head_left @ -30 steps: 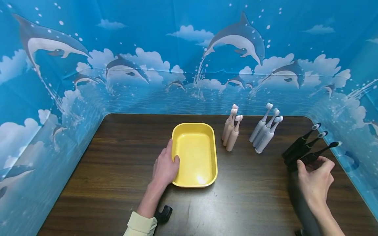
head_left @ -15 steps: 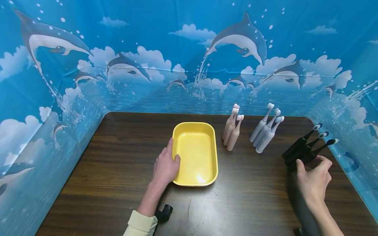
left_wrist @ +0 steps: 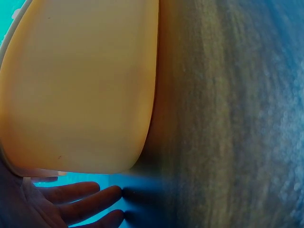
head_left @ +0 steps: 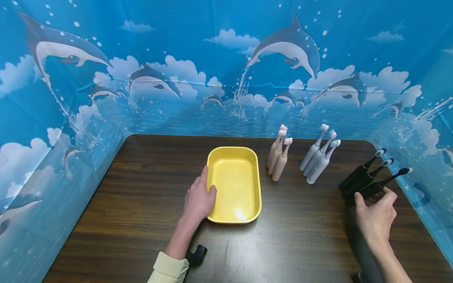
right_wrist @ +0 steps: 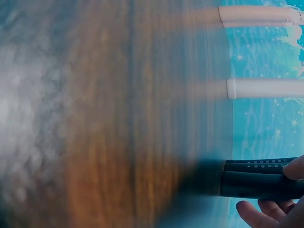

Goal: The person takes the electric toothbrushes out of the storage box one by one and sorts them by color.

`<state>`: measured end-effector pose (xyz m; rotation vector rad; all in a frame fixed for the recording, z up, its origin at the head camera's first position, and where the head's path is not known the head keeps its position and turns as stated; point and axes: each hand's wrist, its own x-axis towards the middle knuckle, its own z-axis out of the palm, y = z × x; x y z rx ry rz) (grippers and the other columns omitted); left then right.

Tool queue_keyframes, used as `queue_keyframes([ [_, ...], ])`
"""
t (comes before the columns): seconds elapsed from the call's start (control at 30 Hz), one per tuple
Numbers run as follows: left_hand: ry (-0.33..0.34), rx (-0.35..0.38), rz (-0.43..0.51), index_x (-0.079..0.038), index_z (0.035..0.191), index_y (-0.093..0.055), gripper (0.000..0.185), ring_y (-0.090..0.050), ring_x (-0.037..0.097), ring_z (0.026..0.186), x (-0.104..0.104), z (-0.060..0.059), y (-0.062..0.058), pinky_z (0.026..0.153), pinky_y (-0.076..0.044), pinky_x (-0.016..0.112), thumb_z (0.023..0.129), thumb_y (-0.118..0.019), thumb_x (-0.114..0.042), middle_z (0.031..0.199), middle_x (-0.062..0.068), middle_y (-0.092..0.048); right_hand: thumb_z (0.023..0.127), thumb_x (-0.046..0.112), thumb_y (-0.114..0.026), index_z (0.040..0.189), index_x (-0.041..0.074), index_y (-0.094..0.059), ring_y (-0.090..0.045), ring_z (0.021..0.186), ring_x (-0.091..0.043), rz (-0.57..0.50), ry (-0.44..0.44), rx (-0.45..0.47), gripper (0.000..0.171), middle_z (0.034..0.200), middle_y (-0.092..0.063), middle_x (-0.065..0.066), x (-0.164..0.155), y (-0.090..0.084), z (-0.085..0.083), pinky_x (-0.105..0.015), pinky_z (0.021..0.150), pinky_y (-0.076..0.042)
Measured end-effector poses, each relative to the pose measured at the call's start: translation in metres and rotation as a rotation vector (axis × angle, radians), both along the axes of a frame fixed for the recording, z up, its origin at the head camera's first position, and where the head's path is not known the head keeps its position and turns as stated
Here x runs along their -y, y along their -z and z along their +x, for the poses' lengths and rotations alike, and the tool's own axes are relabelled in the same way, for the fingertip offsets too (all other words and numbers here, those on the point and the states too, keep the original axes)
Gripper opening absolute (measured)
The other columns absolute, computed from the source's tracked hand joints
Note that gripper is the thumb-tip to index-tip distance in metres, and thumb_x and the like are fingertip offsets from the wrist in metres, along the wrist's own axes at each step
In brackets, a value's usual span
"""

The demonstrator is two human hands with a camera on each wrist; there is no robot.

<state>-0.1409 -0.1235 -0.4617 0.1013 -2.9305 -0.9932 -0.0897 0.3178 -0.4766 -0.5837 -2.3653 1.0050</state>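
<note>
On the left, a yellow tray (head_left: 234, 184) stands on the table; my left hand (head_left: 199, 196) holds its left rim, thumb over the inner side. In the left wrist view, my left fingers (left_wrist: 90, 204) stretch beside the tray's wall (left_wrist: 80, 85). At the far right, my right hand (head_left: 378, 212) pinches the handle of the nearest black electric toothbrush (head_left: 373, 189), thumb on one side and fingers on the other. Its handle (right_wrist: 256, 185) shows dark in the right wrist view. Two more black electric toothbrushes (head_left: 362, 179) stand right behind it.
Three pink electric toothbrushes (head_left: 279, 163) stand upright right of the tray. Three pale grey-white electric toothbrushes (head_left: 320, 165) stand between those and the black ones. A dolphin-print cloth (head_left: 177, 114) rises along the back and sides of the dark wooden table (head_left: 141, 196).
The held black toothbrush leaned in slightly toward the others, then its head swung back out to the right. My left hand and the tray stay put.
</note>
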Motion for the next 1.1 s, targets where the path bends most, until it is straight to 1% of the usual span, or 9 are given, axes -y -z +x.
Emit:
queue_keyframes([
  [0.27,-0.001,-0.003,0.003,-0.012,0.163,-0.029,0.069,-0.064,0.035,0.096,0.0,0.0,0.001,0.079,-0.051,0.05,0.1,-0.057,-0.022,0.129,0.02,-0.06,0.1,0.015,-0.064,0.148,-0.003,-0.032,-0.059,0.111,-0.044,-0.001,-0.03,0.036,0.06,0.127,-0.057,-0.03,0.002,0.001,0.0,-0.013,0.072,-0.034],
  [0.4,-0.001,-0.003,0.001,-0.012,0.163,-0.029,0.069,-0.063,0.034,0.094,0.001,0.0,0.001,0.078,-0.052,0.049,0.1,-0.057,-0.022,0.128,0.02,-0.061,0.1,0.015,-0.064,0.148,-0.003,-0.032,-0.059,0.111,-0.047,0.006,-0.032,0.051,0.061,0.127,-0.056,-0.032,0.003,0.002,0.0,-0.021,0.073,-0.035],
  [0.6,-0.002,0.0,0.005,-0.012,0.163,-0.028,0.07,-0.063,0.033,0.091,0.0,0.0,0.002,0.076,-0.051,0.047,0.1,-0.057,-0.022,0.126,0.019,-0.061,0.099,0.015,-0.065,0.148,-0.005,-0.032,-0.058,0.11,-0.049,0.002,-0.028,0.073,0.062,0.129,-0.054,-0.034,0.003,0.002,0.0,-0.022,0.07,-0.035],
  [0.73,-0.001,-0.003,0.002,-0.011,0.163,-0.029,0.07,-0.063,0.034,0.094,0.0,0.0,0.002,0.077,-0.051,0.049,0.1,-0.057,-0.022,0.128,0.02,-0.061,0.098,0.018,-0.067,0.151,-0.004,-0.027,-0.052,0.117,-0.05,-0.008,0.002,0.087,0.07,0.138,-0.047,-0.034,0.005,0.0,-0.001,-0.038,0.08,-0.041],
  [0.8,0.003,-0.01,-0.006,-0.011,0.162,-0.03,0.069,-0.064,0.035,0.094,0.0,0.0,0.002,0.077,-0.051,0.051,0.1,-0.057,-0.021,0.127,0.021,-0.061,0.096,0.018,-0.068,0.152,-0.004,-0.026,-0.046,0.124,-0.049,-0.018,0.03,0.056,0.073,0.144,-0.041,-0.032,0.008,-0.004,-0.002,-0.05,0.09,-0.04],
  [0.87,0.004,-0.016,-0.012,-0.011,0.162,-0.03,0.069,-0.064,0.036,0.093,0.0,0.0,0.001,0.077,-0.051,0.052,0.1,-0.057,-0.021,0.124,0.021,-0.062,0.094,0.018,-0.07,0.152,-0.001,-0.029,-0.04,0.131,-0.044,-0.037,0.068,-0.008,0.073,0.147,-0.036,-0.027,0.011,-0.01,-0.002,-0.053,0.103,-0.035],
  [0.93,0.007,-0.021,-0.018,-0.011,0.162,-0.03,0.069,-0.065,0.037,0.093,0.0,0.0,0.002,0.077,-0.051,0.052,0.1,-0.057,-0.021,0.124,0.021,-0.062,0.091,0.018,-0.073,0.15,0.002,-0.033,-0.035,0.134,-0.037,-0.058,0.112,-0.103,0.073,0.147,-0.036,-0.02,0.014,-0.018,-0.002,-0.049,0.112,-0.027],
  [1.03,0.002,-0.02,-0.013,-0.012,0.162,-0.031,0.069,-0.065,0.038,0.096,0.0,0.0,0.002,0.079,-0.052,0.053,0.1,-0.057,-0.022,0.127,0.02,-0.062,0.089,0.018,-0.076,0.147,0.01,-0.037,-0.032,0.133,-0.022,-0.074,0.152,-0.23,0.07,0.139,-0.038,0.001,0.021,-0.029,0.0,-0.038,0.114,-0.022],
  [1.1,0.002,-0.021,-0.013,-0.011,0.162,-0.031,0.069,-0.065,0.039,0.099,0.0,0.0,0.002,0.08,-0.051,0.054,0.099,-0.057,-0.022,0.131,0.021,-0.061,0.088,0.018,-0.076,0.145,0.012,-0.039,-0.03,0.131,-0.012,-0.069,0.149,-0.29,0.068,0.133,-0.034,0.014,0.026,-0.036,0.003,-0.036,0.113,-0.021],
])
